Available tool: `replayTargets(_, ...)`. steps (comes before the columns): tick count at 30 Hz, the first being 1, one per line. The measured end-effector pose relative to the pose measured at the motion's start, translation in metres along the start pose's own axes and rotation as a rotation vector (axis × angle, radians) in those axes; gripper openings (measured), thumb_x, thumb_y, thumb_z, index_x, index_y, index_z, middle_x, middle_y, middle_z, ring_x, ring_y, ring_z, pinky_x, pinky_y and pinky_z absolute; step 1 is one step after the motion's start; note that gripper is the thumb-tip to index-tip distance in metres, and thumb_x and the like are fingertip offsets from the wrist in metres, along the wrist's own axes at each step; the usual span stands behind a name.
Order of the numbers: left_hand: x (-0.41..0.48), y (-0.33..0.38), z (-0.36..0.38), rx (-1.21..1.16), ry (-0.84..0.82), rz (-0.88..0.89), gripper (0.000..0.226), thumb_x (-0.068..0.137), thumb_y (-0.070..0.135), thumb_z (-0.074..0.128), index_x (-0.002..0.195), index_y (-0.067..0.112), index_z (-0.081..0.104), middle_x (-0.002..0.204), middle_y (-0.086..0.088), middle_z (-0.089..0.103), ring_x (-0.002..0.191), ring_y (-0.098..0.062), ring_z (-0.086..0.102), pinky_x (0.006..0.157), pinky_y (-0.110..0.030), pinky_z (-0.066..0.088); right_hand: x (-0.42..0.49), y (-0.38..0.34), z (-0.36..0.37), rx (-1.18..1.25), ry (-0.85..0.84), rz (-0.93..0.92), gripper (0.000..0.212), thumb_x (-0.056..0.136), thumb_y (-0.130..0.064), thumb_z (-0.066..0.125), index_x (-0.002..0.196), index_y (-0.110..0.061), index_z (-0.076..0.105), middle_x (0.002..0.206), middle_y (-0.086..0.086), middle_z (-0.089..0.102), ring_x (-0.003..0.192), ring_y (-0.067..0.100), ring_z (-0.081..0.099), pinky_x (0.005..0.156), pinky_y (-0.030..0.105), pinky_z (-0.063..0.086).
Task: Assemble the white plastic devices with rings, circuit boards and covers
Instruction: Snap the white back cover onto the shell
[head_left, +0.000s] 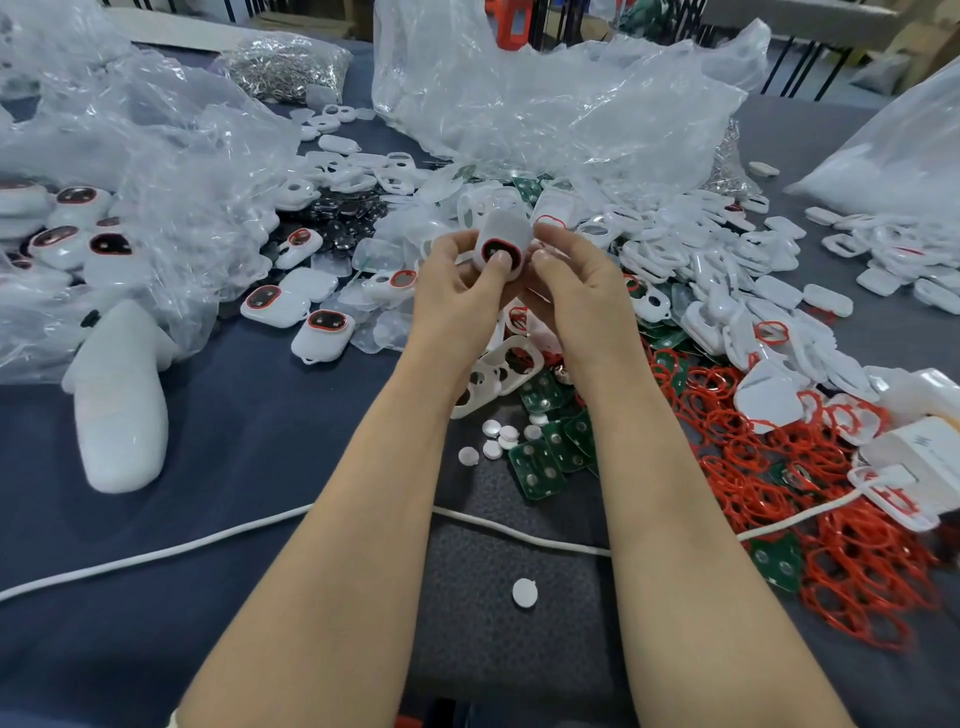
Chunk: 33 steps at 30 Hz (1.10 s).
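Observation:
A white plastic device with a red ring around its dark opening is held up above the table. My left hand grips it, thumb pressed on the ringed opening. My right hand holds its right side with curled fingers. Under my wrists lie green circuit boards, small white round discs and a white frame. A tangle of red rings spreads at the right. Finished devices with red rings lie at the left.
Crumpled clear plastic bags rise behind and at the left. Heaps of white covers fill the right. A white cable crosses the grey cloth. A white foam piece stands left; a white box sits at the far right.

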<state>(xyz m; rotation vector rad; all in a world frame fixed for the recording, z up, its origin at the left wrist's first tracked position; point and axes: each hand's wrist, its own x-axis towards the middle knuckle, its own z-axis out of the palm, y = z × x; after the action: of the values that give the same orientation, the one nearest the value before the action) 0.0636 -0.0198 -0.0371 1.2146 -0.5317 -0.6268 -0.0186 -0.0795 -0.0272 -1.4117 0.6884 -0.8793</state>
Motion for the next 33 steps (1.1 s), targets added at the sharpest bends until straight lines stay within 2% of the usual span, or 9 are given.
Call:
replayTargets(2, 0.0013, -0.0025, -0.0002, 0.035, -0.013, 0.001, 0.022, 0.094, 0.004, 0.057, 0.116, 0.008, 0.051, 0.104, -0.020, 0.067, 0.100, -0.028, 0.068, 0.092, -0.038, 0.055, 0.0001, -0.0019, 0.0009, 0.037, 0.017, 0.022, 0.023, 0.098, -0.005, 0.046, 0.115, -0.012, 0.060, 0.112, 0.013, 0.067, 0.103, 0.024, 0.066, 0.089, 0.029, 0.055)
replayTargets(5, 0.0007, -0.0052, 0.0002, 0.036, -0.044, 0.030, 0.016, 0.094, 0.004, 0.057, 0.108, 0.011, 0.052, 0.091, -0.010, 0.068, 0.091, -0.022, 0.068, 0.088, -0.034, 0.056, 0.0007, -0.0028, 0.0001, 0.082, 0.048, 0.038, 0.023, 0.097, -0.006, 0.048, 0.116, -0.006, 0.062, 0.113, 0.019, 0.067, 0.106, 0.030, 0.065, 0.093, 0.037, 0.054)
replayTargets(8, -0.0013, -0.0061, 0.0012, -0.027, -0.104, 0.024, 0.014, 0.095, 0.005, 0.056, 0.100, 0.018, 0.055, 0.081, -0.001, 0.069, 0.082, -0.015, 0.069, 0.082, -0.027, 0.057, -0.0001, -0.0023, -0.0004, 0.045, 0.057, 0.006, 0.016, 0.096, -0.008, 0.052, 0.106, -0.010, 0.064, 0.105, 0.016, 0.069, 0.102, 0.031, 0.066, 0.093, 0.040, 0.053)
replayTargets(11, -0.0022, -0.0060, 0.0018, -0.037, -0.123, 0.024, 0.012, 0.095, 0.008, 0.058, 0.098, 0.020, 0.056, 0.082, -0.002, 0.069, 0.081, -0.014, 0.068, 0.083, -0.030, 0.058, -0.0004, -0.0027, -0.0021, 0.016, 0.080, -0.017, 0.011, 0.095, -0.009, 0.056, 0.095, -0.017, 0.064, 0.097, 0.010, 0.069, 0.101, 0.029, 0.067, 0.094, 0.044, 0.053)
replayTargets(17, -0.0022, -0.0036, -0.0023, 0.051, -0.119, 0.092, 0.011, 0.095, 0.007, 0.057, 0.095, 0.018, 0.055, 0.073, 0.000, 0.069, 0.072, -0.012, 0.069, 0.075, -0.026, 0.059, -0.0003, -0.0013, -0.0019, 0.001, 0.061, -0.030, 0.009, 0.094, -0.012, 0.057, 0.096, -0.013, 0.066, 0.096, 0.011, 0.070, 0.098, 0.029, 0.067, 0.090, 0.041, 0.055)
replayTargets(20, -0.0044, -0.0044, 0.0004, 0.059, -0.165, 0.111, 0.012, 0.096, 0.008, 0.057, 0.098, 0.019, 0.056, 0.076, -0.002, 0.070, 0.079, -0.018, 0.069, 0.083, -0.035, 0.058, 0.0003, -0.0007, -0.0029, 0.020, 0.062, -0.024, 0.016, 0.095, -0.017, 0.058, 0.102, -0.007, 0.066, 0.097, 0.013, 0.069, 0.093, 0.025, 0.067, 0.087, 0.038, 0.056)
replayTargets(26, -0.0063, -0.0025, 0.0027, -0.103, -0.186, 0.041, 0.017, 0.097, 0.010, 0.053, 0.107, 0.021, 0.062, 0.086, -0.003, 0.073, 0.085, -0.013, 0.071, 0.077, -0.025, 0.056, 0.0019, 0.0007, -0.0035, 0.031, 0.089, -0.073, 0.012, 0.094, -0.017, 0.059, 0.095, -0.006, 0.064, 0.094, 0.021, 0.066, 0.090, 0.038, 0.064, 0.088, 0.048, 0.051)
replayTargets(30, -0.0034, -0.0009, 0.0025, -0.232, -0.107, -0.070, 0.018, 0.098, 0.006, 0.046, 0.113, 0.013, 0.053, 0.079, -0.003, 0.072, 0.076, -0.015, 0.071, 0.070, -0.025, 0.057, 0.0015, 0.0028, -0.0036, 0.089, 0.090, -0.036, 0.010, 0.094, -0.018, 0.060, 0.085, -0.012, 0.063, 0.082, 0.010, 0.063, 0.076, 0.022, 0.059, 0.066, 0.030, 0.050)
replayTargets(33, -0.0036, -0.0031, 0.0029, -0.144, -0.100, -0.063, 0.009, 0.099, 0.010, 0.048, 0.105, 0.010, 0.054, 0.090, -0.010, 0.071, 0.081, -0.019, 0.071, 0.077, -0.030, 0.058, 0.0037, 0.0035, -0.0049, 0.131, 0.084, 0.047, 0.013, 0.095, -0.020, 0.059, 0.087, -0.012, 0.065, 0.078, 0.003, 0.065, 0.072, 0.015, 0.060, 0.064, 0.027, 0.051)
